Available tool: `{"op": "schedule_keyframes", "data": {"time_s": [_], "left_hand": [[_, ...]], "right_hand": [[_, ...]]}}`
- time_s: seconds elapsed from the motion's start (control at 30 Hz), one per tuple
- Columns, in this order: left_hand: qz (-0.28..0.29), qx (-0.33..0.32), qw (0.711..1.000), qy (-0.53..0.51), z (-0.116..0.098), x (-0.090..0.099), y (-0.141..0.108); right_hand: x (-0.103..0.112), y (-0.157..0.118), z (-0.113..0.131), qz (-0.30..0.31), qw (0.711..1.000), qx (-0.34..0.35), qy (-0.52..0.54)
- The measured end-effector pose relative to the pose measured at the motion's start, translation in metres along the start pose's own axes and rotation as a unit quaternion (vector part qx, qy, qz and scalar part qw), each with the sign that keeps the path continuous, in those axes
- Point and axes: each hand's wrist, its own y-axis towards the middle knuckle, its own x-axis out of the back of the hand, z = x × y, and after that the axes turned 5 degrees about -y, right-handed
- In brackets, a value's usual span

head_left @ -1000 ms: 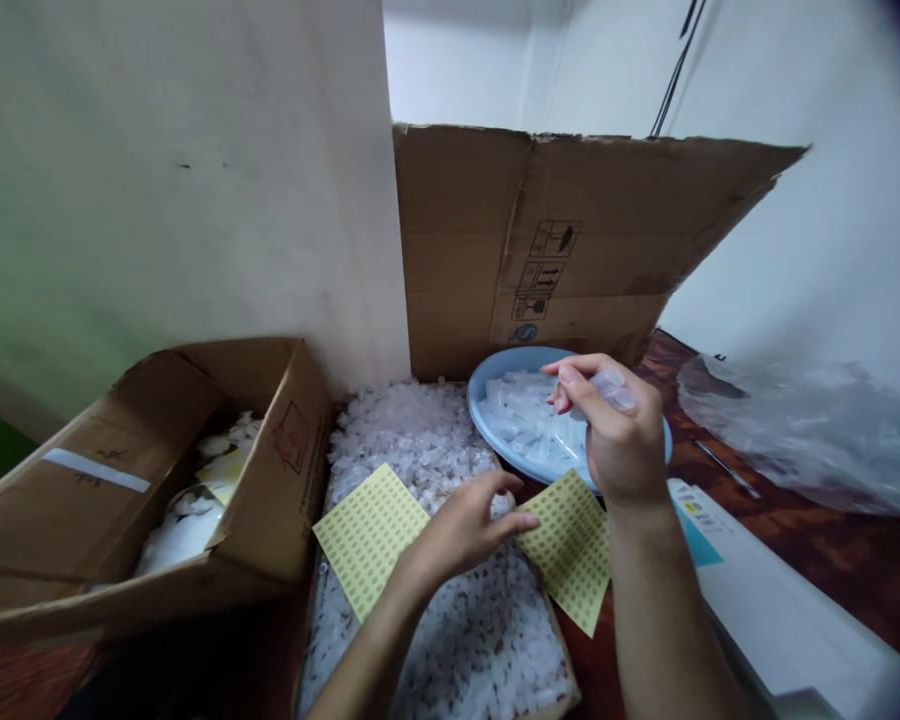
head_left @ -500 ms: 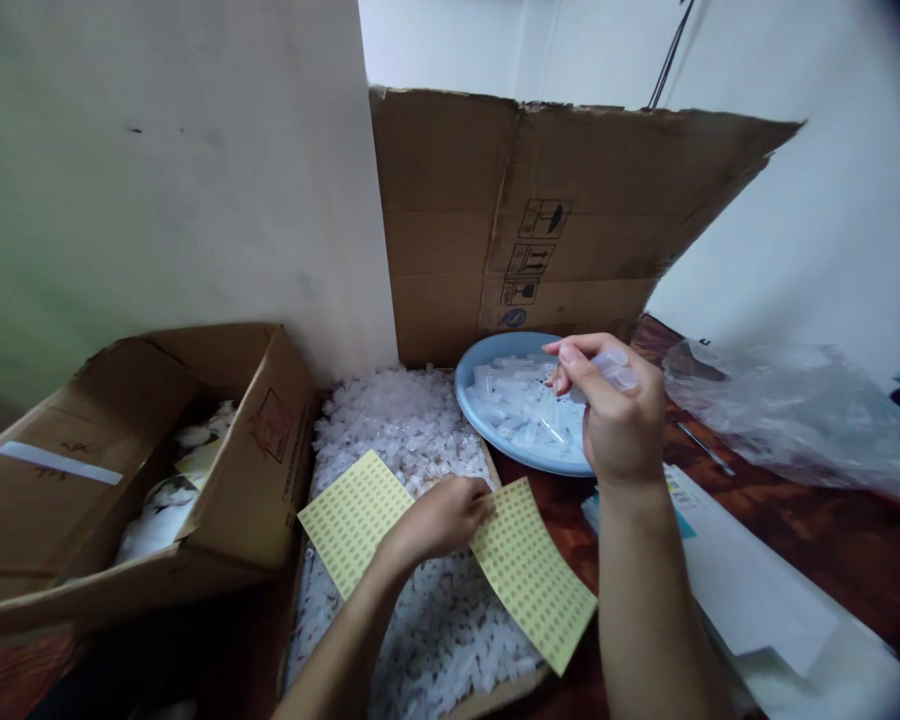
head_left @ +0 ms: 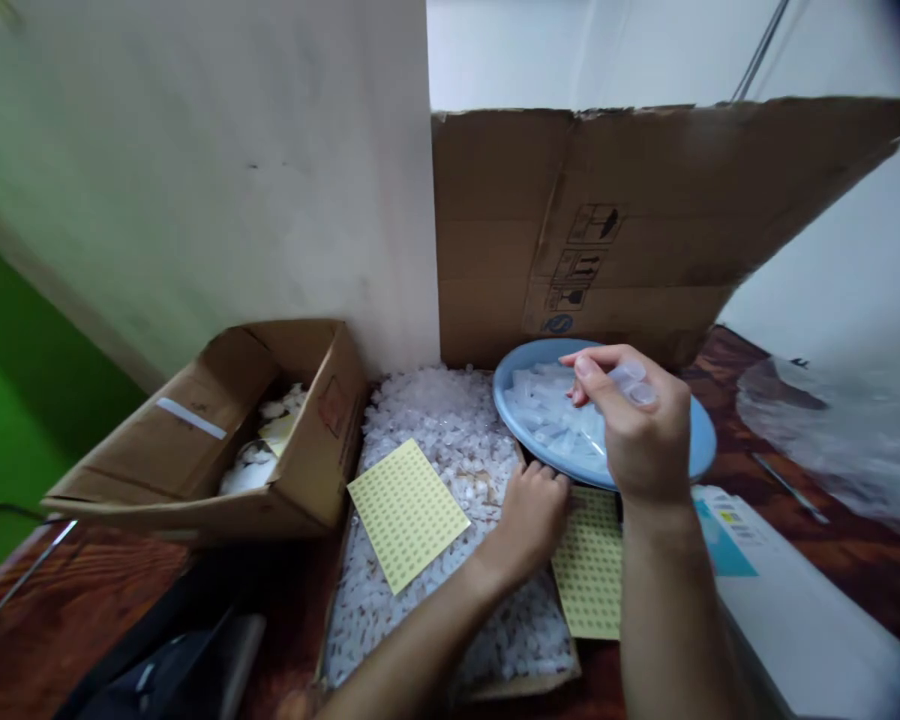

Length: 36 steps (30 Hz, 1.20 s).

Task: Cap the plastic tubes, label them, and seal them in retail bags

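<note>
My right hand (head_left: 637,420) is closed around a couple of translucent plastic tubes (head_left: 631,382), their round open ends showing above the curled fingers. It hovers over a blue basin (head_left: 511,428) of similar clear tubes (head_left: 551,405). Under the basin's near rim, my left hand (head_left: 534,505) closes at the top edge of a yellow sheet of small round stickers (head_left: 591,570); its fingertips are hidden. Another yellow sticker sheet (head_left: 409,515) lies on small white translucent plastic pieces (head_left: 450,610) in a shallow cardboard tray (head_left: 521,688).
An open cardboard box (head_left: 307,505) with paper scraps stands at the left. Behind the basin leans a large cardboard panel (head_left: 495,230). White packaging (head_left: 810,610), a thin metal rod (head_left: 791,490) and a clear plastic bag (head_left: 832,430) lie on the right.
My left hand has moved right with the sticker sheet, toward the basin's near rim, and the sheet hangs straighter. The right hand keeps its grip on the tubes. The view has swung left.
</note>
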Motion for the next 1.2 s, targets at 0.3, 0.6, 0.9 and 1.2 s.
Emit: {"op": "schedule_keyframes", "data": {"time_s": [0.3,0.6,0.9,1.2], "left_hand": [[-0.023,0.207,0.972,0.105,0.081,0.139,-0.060],[0.019,0.230,0.966,0.115,0.140,0.151,-0.075],[-0.023,0.048,0.991,-0.121,0.102,0.182,-0.069],[-0.304,-0.149,0.936,0.099,0.089,0.182,-0.061]], "right_hand": [[-0.024,-0.005,-0.006,0.102,0.993,-0.034,-0.045],[-0.053,-0.020,-0.028,0.311,0.940,-0.037,-0.137],[-0.081,-0.035,-0.031,0.373,0.919,-0.118,-0.050],[-0.071,-0.029,-0.032,0.361,0.907,-0.189,0.111]]}}
